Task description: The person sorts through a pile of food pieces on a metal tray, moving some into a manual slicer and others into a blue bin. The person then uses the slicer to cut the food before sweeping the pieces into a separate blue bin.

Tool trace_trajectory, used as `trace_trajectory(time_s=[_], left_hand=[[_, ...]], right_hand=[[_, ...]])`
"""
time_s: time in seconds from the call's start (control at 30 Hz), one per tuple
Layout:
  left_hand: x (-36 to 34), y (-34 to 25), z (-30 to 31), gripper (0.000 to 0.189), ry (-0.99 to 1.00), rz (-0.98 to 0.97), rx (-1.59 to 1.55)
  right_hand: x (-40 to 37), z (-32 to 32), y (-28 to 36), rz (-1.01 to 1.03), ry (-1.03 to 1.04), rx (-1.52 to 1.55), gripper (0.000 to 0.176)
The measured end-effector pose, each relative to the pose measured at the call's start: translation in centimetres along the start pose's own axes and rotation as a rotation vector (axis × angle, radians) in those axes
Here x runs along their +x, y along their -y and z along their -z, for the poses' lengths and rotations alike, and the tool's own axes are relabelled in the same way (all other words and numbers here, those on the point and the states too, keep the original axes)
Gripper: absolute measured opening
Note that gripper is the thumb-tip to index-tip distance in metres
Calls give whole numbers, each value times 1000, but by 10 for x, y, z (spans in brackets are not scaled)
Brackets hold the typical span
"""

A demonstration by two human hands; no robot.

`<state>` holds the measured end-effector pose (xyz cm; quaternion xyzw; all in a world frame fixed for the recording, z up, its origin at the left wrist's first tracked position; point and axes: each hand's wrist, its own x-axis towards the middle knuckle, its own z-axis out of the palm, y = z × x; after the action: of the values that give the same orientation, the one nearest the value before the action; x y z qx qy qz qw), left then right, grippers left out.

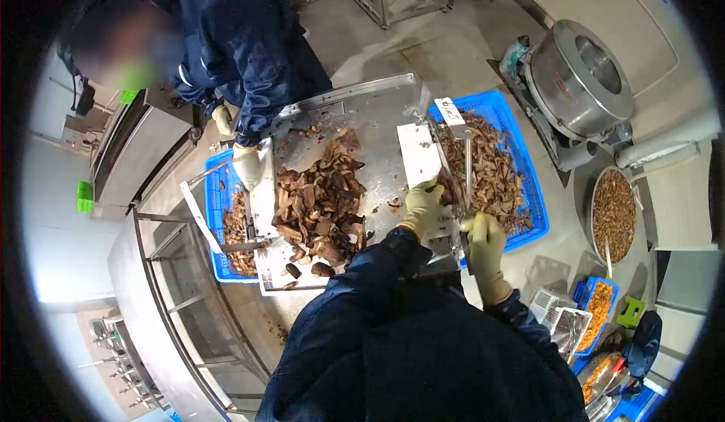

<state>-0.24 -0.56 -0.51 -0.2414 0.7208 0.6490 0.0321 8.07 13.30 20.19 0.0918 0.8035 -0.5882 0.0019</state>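
My left hand (423,207), in a pale glove, is closed at the edge of a white cutting board (418,154), its fingertips pressed on a dark brown piece (446,191) that is mostly hidden. Beside it, an upright metal lever blade (468,166) runs down towards my right hand (487,257). That gloved hand is curled round the blade's handle end, the handle itself hidden by the fingers. A heap of brown, mushroom-like pieces (321,199) lies on the metal table (385,120) to the left. Sliced brown strips fill a blue basket (538,184) beyond the blade.
Across the table a co-worker (257,44) in dark clothing has a gloved hand (247,166) at another cutter (243,247). Another blue basket (217,222) sits beneath it. To the right stand a steel drum machine (566,82), a round pan (613,214) and further baskets (596,312).
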Motion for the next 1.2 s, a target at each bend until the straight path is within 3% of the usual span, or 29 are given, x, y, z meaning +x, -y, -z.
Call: trace_trajectory(time_s=[0.03,0.07,0.13,0.17,0.27,0.3,0.33,0.4,0.47,0.53,0.57,0.63,0.73,0.77,0.8,0.87,0.93,1.0,1.07,1.1,1.17,1.2], left_hand=[[22,42,-10,32,21,9,-69],[10,21,-3,32,40,65,-40],[-29,-61,18,32,80,171,12],[-17,-37,10,32,19,75,96],[-25,-53,11,33,13,159,33],[-25,-41,5,34,-43,21,-27],[-27,-57,12,35,14,103,231],[-23,-51,7,38,0,43,180],[-8,-17,-5,33,-54,36,101],[-6,-12,-4,30,-74,52,92],[-11,-25,0,31,-61,67,123],[-8,-19,-3,33,-76,14,114],[-5,-15,-1,35,-27,47,120],[-7,-13,-4,32,-59,36,60],[-9,-11,-8,30,-91,25,-1],[-16,-29,-2,28,-42,37,102],[-9,-25,-5,22,-59,29,74],[-10,-18,-10,20,-68,63,31],[-9,-15,-10,21,-75,114,-25],[-25,-48,1,23,-61,117,59],[-16,-43,-1,25,-75,83,184],[-19,-36,-2,25,-79,73,246]], right_hand=[[-7,-7,-60,51,-1,43,39],[-13,-13,-118,100,-4,83,39],[-17,-8,-123,66,37,2,39],[-16,-8,-112,29,39,44,39],[-5,-2,-37,-7,46,167,33],[3,1,-1,23,42,183,31],[8,4,25,55,39,198,29],[10,7,54,-116,93,295,24],[8,-7,9,432,-128,-112,35],[-12,-9,-87,114,-39,116,39],[-19,-13,-110,70,-17,67,39],[-22,-11,-101,-107,25,47,38],[-9,-4,-44,107,-28,73,35],[0,0,-12,199,-59,-141,33],[3,1,33,302,-60,-41,30],[3,2,28,40,-12,101,31],[-7,-10,-64,139,-61,92,32],[-20,-16,-96,236,-20,-137,37],[-18,-10,-109,-60,28,50,33],[-14,-9,-85,-49,30,86,34],[-2,2,-8,-47,37,152,37],[-1,-3,28,189,-58,42,32]])
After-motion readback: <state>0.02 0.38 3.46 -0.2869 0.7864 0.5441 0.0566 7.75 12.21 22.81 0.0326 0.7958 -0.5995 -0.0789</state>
